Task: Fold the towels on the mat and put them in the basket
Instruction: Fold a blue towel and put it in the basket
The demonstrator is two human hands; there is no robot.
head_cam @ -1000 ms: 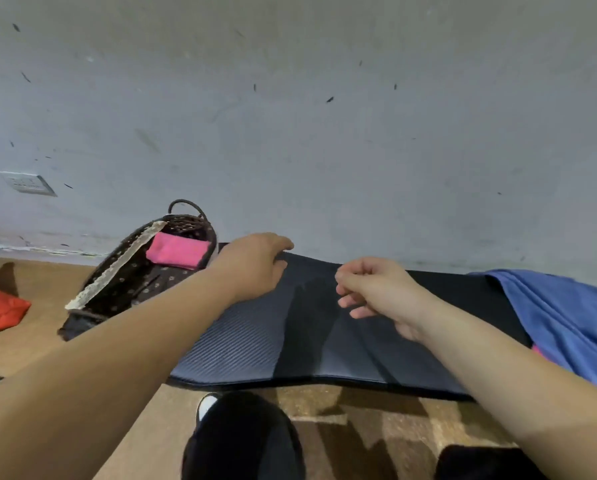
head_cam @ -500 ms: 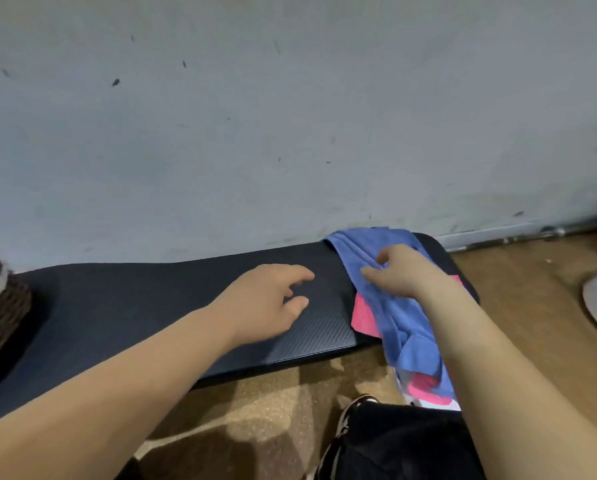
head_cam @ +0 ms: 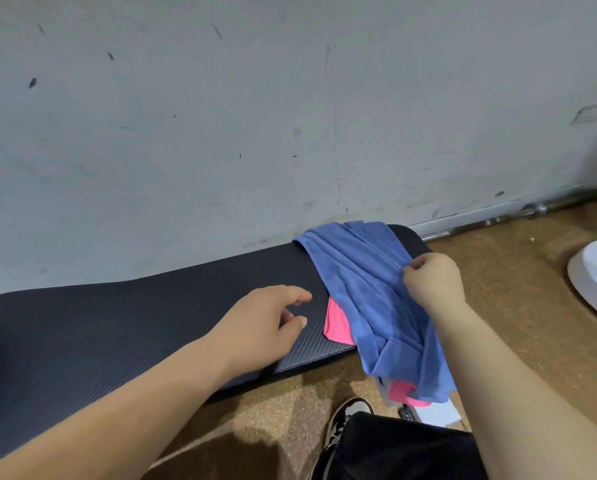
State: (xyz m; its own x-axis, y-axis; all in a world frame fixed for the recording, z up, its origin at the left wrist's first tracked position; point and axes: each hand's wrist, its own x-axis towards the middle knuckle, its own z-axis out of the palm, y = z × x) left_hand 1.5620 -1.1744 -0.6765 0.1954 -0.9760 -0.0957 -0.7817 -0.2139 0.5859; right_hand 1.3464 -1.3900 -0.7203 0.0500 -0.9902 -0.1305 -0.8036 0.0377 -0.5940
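Observation:
A crumpled blue towel [head_cam: 363, 285] lies over the right end of the black mat [head_cam: 134, 327] and hangs off its front edge onto the floor. A pink towel [head_cam: 337, 323] peeks out from under it, and another pink piece [head_cam: 402, 393] shows at the floor. My right hand [head_cam: 432, 282] pinches a fold of the blue towel near its right side. Just left of the towels, my left hand [head_cam: 266, 323] hovers over the mat with fingers apart, holding nothing. The basket is out of view.
A grey wall [head_cam: 255, 116] runs close behind the mat. A metal bar [head_cam: 519, 213] lies along the wall base at the right. A white rounded object [head_cam: 591, 278] sits at the right edge. My shoe [head_cam: 345, 420] and dark trouser leg are below, on brown floor.
The view has swung right, away from the basket, to the mat's right end. My right hand has gone from resting on the blue towel to pinching a fold of it. My left hand followed rightward.

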